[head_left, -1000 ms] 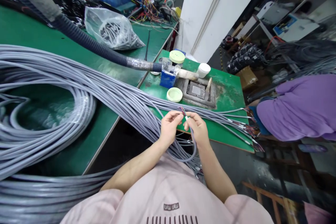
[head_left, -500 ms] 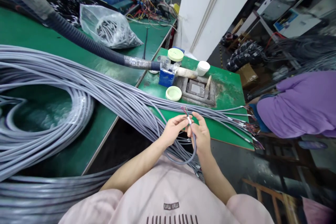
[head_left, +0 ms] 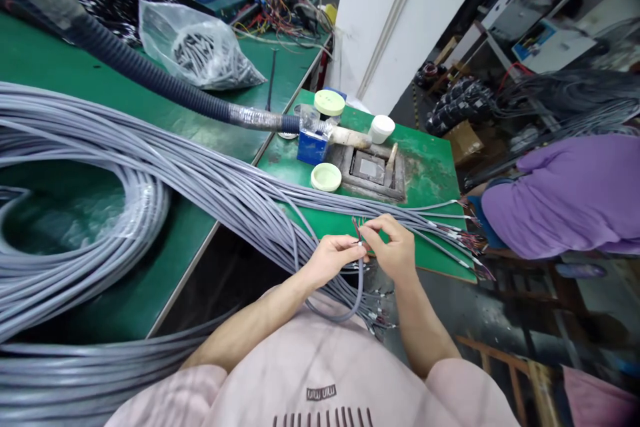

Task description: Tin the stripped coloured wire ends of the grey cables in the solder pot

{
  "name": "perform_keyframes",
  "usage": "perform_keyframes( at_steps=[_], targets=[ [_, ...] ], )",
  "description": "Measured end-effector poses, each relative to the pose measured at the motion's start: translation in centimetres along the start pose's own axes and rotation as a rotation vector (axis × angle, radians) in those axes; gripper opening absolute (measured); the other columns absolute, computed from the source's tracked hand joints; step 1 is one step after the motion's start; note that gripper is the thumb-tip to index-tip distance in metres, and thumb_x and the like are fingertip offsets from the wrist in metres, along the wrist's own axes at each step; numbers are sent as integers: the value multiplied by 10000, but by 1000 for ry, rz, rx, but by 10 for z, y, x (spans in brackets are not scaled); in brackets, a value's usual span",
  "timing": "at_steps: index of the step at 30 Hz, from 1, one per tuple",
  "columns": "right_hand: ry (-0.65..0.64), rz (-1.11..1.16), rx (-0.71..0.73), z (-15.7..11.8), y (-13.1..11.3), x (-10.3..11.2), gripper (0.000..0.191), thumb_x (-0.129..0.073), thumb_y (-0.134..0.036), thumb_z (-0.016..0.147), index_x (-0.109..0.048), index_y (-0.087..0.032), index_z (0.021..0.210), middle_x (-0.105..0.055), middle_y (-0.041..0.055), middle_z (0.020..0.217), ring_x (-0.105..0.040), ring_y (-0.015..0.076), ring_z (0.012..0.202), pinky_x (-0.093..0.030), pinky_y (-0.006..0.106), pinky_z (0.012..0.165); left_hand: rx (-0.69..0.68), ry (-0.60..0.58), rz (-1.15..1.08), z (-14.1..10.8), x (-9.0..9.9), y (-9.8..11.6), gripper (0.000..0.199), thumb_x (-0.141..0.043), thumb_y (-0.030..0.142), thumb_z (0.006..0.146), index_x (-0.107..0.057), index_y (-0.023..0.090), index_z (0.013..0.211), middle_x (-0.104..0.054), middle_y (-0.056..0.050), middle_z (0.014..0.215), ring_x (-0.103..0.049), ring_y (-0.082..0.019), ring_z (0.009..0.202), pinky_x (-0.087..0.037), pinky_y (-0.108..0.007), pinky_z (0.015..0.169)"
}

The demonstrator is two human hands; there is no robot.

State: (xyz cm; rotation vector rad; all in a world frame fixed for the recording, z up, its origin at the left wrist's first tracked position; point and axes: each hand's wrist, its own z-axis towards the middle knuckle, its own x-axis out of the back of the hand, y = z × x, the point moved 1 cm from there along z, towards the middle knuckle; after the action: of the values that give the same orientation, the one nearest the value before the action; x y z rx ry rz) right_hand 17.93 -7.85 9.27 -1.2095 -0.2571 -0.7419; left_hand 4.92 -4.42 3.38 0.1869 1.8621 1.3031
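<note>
1. The grey cable (head_left: 361, 283) curves down from the left hand (head_left: 330, 261), its end by the near edge of the green tabletop (head_left: 433, 170).
2. Left fingers are closed around its end; right hand (head_left: 397, 250) has fingers nearly together at the thin wires (head_left: 355, 223) (whether gripping one, I cannot tell).
3. The jacket looks light, springy, best held just below the wires; those look soft, easily bent.
</note>
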Motion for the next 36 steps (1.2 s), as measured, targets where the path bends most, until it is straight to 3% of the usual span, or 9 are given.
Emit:
perform_keyframes(
  at_steps=[11, 15, 18, 20, 22, 26, 31, 34, 36],
  targets=[
    [-105, 635, -420, -2, 21, -30, 247, -710, -398, 750, -652, -202, 612, -538, -28, 568, -420, 88, 464, -369, 241, 469, 96, -103, -60, -5, 4, -6, 424, -806, 510, 606, -746, 114, 743, -691, -59, 635, -597, -131, 603, -472, -268, 673],
    [-138, 675, -296, 4, 25, -22, 310, -673, -512, 774, -732, -214, 714, -613, 18, 673, -534, 141, 632, -456, 286, 634, 127, -106, -101, -7, 6, -5, 468, -818, 535, 573, -746, 108, 751, -677, -61, 613, -557, -111, 543, -434, -239, 574],
    [-350, 729, -216, 9, 28, -17, 503, -622, -671, 734, -770, -218, 894, -659, 68, 862, -578, 197, 810, -475, 343, 767, 156, -164, -130, -8, 5, -1, 486, -821, 555, 555, -736, 104, 715, -650, -48, 571, -538, -101, 518, -417, -228, 544],
    [-504, 773, -220, 9, 26, -19, 526, -648, -690, 693, -775, -213, 874, -660, 89, 958, -581, 225, 889, -476, 374, 807, 167, -220, -131, -8, 4, 1, 490, -823, 560, 545, -732, 103, 697, -645, -47, 568, -533, -98, 506, -402, -224, 521],
    [-529, 861, -227, 7, 22, -25, 392, -706, -605, 693, -771, -223, 755, -661, 74, 872, -580, 219, 858, -477, 382, 792, 177, -263, -128, -8, 3, 1, 477, -827, 548, 547, -729, 101, 682, -646, -51, 568, -540, -104, 506, -404, -228, 520],
    [-322, 998, -183, 9, 11, -38, 224, -753, -436, 694, -722, -239, 591, -559, 24, 624, -541, 192, 737, -466, 379, 742, 169, -277, -157, -11, 5, -1, 466, -824, 547, 557, -713, 101, 638, -629, -49, 539, -539, -112, 514, -424, -246, 559],
    [67, 982, -239, 33, 19, -31, 234, -678, -401, 733, -628, -234, 577, -535, 8, 659, -528, 174, 714, -482, 371, 702, 177, -326, -178, -18, 8, -6, 391, -841, 475, 573, -723, 108, 641, -646, -66, 555, -565, -141, 551, -445, -278, 598],
    [243, 717, -125, 37, 30, -16, 188, -647, -354, 774, -633, -230, 634, -576, 10, 700, -557, 169, 723, -490, 358, 711, 134, -156, -304, -13, 14, -3, 378, -849, 457, 569, -719, 112, 656, -643, -56, 568, -566, -126, 558, -445, -264, 605],
    [208, 448, 3, 29, 33, -10, 116, -631, -302, 810, -684, -238, 729, -643, 24, 765, -597, 187, 788, -497, 382, 776, 93, -29, -377, -6, 20, 3, 384, -847, 459, 573, -724, 123, 713, -655, -44, 605, -575, -112, 567, -461, -253, 627]
  ],
)
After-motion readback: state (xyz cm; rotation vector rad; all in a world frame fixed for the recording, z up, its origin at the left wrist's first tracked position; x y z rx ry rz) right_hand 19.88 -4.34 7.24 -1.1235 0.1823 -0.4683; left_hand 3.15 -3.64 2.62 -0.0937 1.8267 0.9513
